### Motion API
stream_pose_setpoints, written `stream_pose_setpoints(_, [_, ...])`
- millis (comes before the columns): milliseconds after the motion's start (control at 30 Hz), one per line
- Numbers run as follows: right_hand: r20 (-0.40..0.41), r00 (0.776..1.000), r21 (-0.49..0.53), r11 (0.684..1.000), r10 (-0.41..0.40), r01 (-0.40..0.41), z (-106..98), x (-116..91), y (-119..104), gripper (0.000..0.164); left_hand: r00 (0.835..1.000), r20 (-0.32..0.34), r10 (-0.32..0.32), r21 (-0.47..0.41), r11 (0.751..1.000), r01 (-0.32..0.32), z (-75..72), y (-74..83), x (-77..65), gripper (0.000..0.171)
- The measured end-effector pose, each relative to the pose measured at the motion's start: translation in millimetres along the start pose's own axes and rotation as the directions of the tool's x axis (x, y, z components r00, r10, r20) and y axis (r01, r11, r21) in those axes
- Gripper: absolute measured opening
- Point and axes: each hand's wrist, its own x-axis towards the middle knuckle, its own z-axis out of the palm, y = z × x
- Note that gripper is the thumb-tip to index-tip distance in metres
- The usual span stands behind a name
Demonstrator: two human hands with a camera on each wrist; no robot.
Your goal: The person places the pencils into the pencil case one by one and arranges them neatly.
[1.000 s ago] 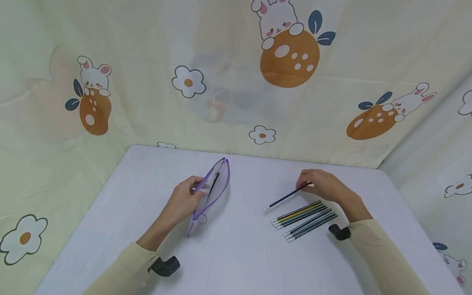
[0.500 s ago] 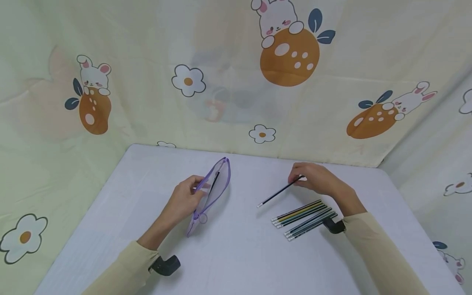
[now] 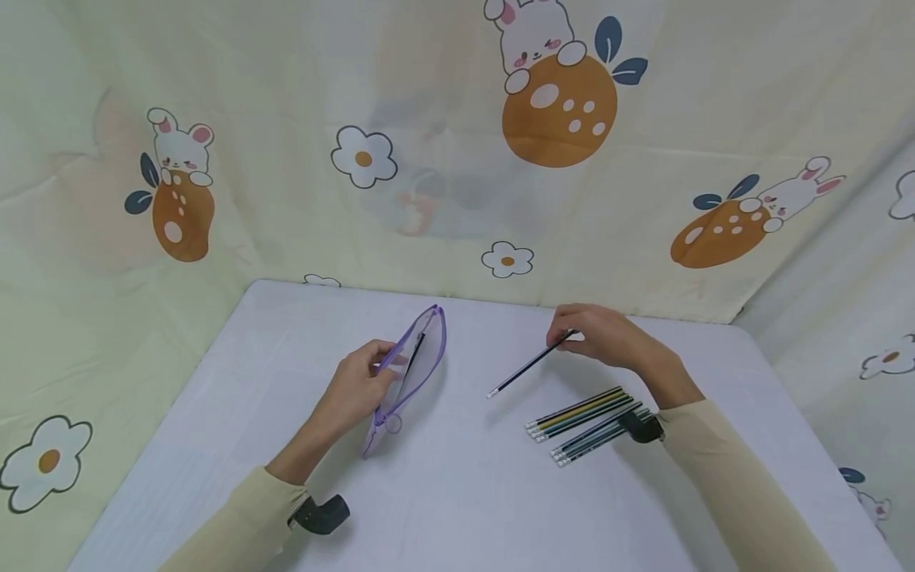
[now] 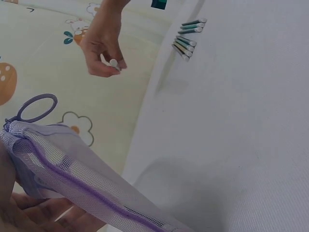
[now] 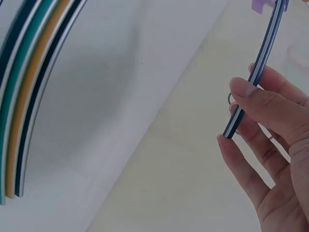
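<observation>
A see-through mesh pencil case [image 3: 438, 357] with purple edging stands tilted on the table, its mouth spread wide. My left hand [image 3: 360, 385] grips its near side, fingers partly behind the mesh. Inside lies one dark pencil [image 3: 412, 357]. To the right, my right hand [image 3: 608, 338] pinches a dark striped pencil [image 3: 530, 368] near its unerasered end, between thumb and fingers. The white eraser end slants down toward the case, above the table. Close up in the right wrist view, the held pencil [image 5: 263, 63] shows dark blue and pale stripes.
Several striped pencils [image 3: 581, 413] lie side by side right of centre, eraser ends toward me; more pencils [image 3: 593, 441] lie just in front. A ring pull [image 4: 37, 107] hangs at the case's zip end. A printed curtain [image 3: 436, 214] stands behind the white table [image 3: 457, 508].
My right hand has moved left and away from me with the pencil, off from the row and closer to the pencil case. My left hand and the case have stayed in place.
</observation>
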Motion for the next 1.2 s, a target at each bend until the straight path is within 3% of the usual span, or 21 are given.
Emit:
stream_pose_setpoints(400, [-0.026,0.993,0.028,0.993,-0.118,0.119,-10,12,-9,0.022,1.0,0.002,0.009,0.001,1.0,-0.009,1.2,0.0,0.4,0.034])
stream_pose_setpoints(800, [-0.013,0.992,0.03,0.992,-0.123,0.124,-22,26,-26,0.019,1.0,0.003,0.007,-0.005,1.0,-0.007,3.5,0.4,1.4,0.032])
stream_pose_setpoints(1200, [-0.042,0.98,0.053,0.979,-0.193,0.195,-28,42,-38,0.018,1.0,-0.001,0.008,0.006,1.0,-0.008,3.2,1.1,0.8,0.033])
